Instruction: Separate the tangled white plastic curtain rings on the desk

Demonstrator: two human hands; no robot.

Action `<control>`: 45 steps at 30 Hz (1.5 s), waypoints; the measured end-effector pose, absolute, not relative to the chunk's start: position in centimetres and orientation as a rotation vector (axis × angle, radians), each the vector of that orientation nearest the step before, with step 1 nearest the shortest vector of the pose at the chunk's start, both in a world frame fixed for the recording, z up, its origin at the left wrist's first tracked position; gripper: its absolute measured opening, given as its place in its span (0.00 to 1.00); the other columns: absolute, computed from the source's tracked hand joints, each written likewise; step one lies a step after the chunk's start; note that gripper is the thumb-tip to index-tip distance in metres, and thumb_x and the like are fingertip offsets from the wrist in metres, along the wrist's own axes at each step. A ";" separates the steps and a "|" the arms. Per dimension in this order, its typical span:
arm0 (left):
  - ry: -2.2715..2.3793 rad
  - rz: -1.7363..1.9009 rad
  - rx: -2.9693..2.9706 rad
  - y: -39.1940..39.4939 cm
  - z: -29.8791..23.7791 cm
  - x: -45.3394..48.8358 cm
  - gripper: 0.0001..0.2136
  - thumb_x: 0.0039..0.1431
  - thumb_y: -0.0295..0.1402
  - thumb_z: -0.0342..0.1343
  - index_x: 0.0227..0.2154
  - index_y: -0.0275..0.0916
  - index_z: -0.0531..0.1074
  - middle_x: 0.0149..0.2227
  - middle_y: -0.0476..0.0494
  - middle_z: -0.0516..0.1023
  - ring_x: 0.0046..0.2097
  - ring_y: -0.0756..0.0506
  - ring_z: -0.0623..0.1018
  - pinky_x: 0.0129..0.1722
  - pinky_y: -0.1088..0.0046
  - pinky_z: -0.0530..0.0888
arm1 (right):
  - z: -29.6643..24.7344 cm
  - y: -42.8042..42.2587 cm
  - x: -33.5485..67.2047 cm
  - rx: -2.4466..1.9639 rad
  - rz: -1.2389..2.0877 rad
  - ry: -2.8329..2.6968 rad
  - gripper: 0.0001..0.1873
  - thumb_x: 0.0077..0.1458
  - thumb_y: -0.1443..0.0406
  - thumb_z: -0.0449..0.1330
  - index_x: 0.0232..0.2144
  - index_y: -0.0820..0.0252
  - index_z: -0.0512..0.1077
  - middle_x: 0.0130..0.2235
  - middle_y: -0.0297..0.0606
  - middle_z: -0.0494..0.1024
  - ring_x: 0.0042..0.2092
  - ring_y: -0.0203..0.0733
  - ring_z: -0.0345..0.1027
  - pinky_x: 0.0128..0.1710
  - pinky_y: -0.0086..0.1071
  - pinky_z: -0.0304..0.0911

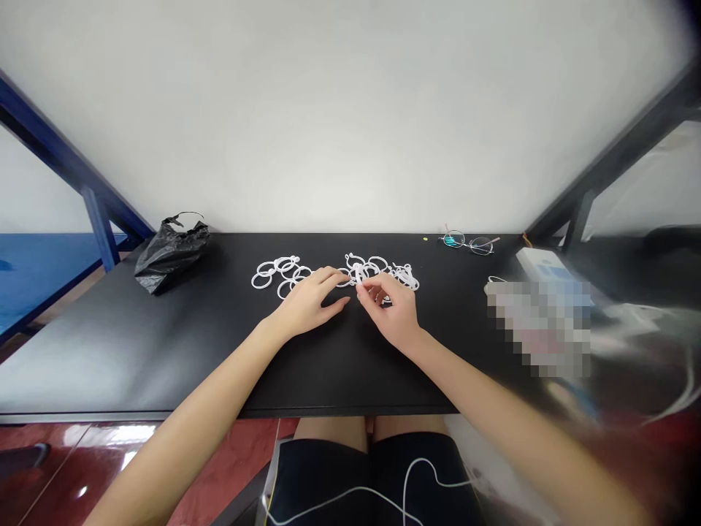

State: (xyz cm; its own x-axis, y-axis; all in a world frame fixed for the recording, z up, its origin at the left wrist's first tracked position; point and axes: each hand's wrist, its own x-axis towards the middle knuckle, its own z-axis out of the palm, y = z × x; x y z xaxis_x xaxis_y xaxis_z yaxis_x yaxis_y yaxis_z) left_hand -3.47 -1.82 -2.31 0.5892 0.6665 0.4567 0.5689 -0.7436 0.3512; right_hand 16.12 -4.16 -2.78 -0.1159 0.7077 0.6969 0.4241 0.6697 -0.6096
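White plastic rings with small clips or eyelets, like curtain rings, lie in loose groups on the black table. My left hand (313, 301) rests beside the left group of rings (266, 272), its thumb and fingers apart and nothing visible between them. Between thumb and forefinger, my right hand (390, 303) pinches a white curtain ring (358, 275) by what looks like its clip part. More rings (377, 263) lie just behind and around it. Another cluster of rings (405, 276) sits behind the right hand, which partly covers it.
A crumpled black plastic bag (171, 252) lies at the back left of the table (180, 351). Eyeglasses (468, 243) rest at the back right. Further right are a white box (548, 267) and blurred items. A white cable (350, 491) crosses my lap.
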 end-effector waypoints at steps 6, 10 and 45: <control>1.042 0.796 2.675 -1.7 -2.6 -3.5 0.13 0.63 0.33 0.53 0.50 0.40 0.68 0.50 0.38 0.73 0.50 0.40 0.74 0.49 0.61 0.74 | -2.8 -4.2 15.9 -0.845 0.309 -1.761 0.05 0.60 0.67 0.57 0.33 0.57 0.72 0.30 0.35 0.75 0.29 0.34 0.69 0.26 0.29 0.67; 1.041 0.762 2.667 -1.6 -2.7 -3.6 0.12 0.63 0.33 0.54 0.49 0.40 0.69 0.50 0.39 0.73 0.51 0.40 0.74 0.50 0.59 0.73 | -2.7 -4.2 16.0 -0.839 0.299 -1.743 0.05 0.60 0.68 0.57 0.34 0.57 0.72 0.31 0.36 0.76 0.30 0.35 0.70 0.27 0.29 0.68; 0.932 1.278 1.419 -1.1 -2.0 -3.2 0.11 0.58 0.41 0.59 0.31 0.38 0.71 0.28 0.49 0.74 0.31 0.50 0.75 0.39 0.70 0.74 | -3.0 -3.9 16.1 -0.937 0.321 -1.608 0.03 0.57 0.66 0.61 0.36 0.57 0.74 0.29 0.33 0.78 0.23 0.32 0.67 0.28 0.30 0.69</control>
